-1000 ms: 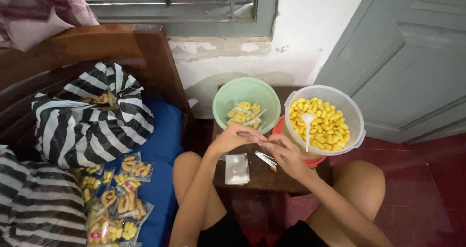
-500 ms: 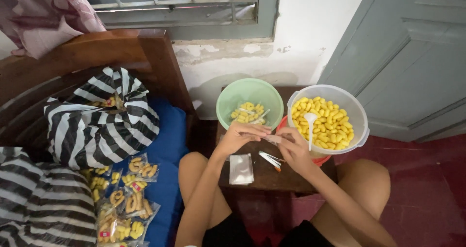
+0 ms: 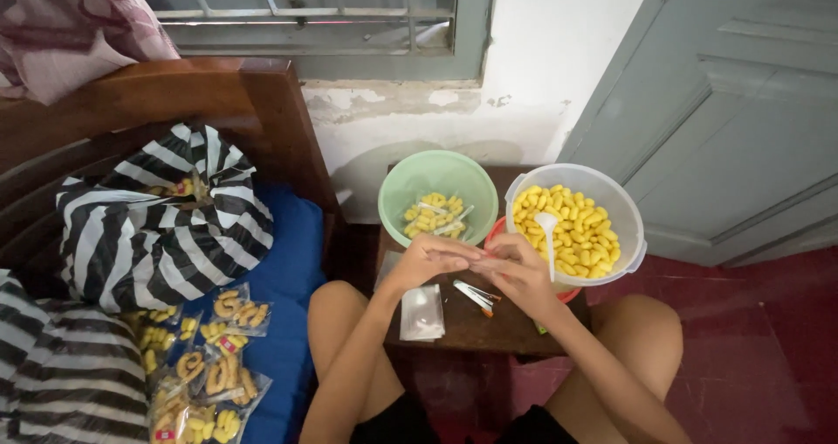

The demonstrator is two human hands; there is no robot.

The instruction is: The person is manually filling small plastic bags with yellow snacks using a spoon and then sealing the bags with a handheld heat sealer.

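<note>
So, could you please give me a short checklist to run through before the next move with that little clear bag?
1. Both hands on the small clear bag: ok, left hand and right hand meet at it.
2. Bag mouth open: cannot tell, fingers hide it.
3. Yellow snacks at hand: ok, clear tub is well filled.
4. White spoon within reach: ok, standing in the tub.
5. Spare bags ready: ok, stacked on the small wooden table.
6. Green bowl has room: ok, few packets inside.

Both hands, left hand (image 3: 429,258) and right hand (image 3: 515,269), pinch a small clear bag (image 3: 482,254) together, just near the green bowl (image 3: 436,192) and clear tub (image 3: 576,226) of yellow snacks.
</note>
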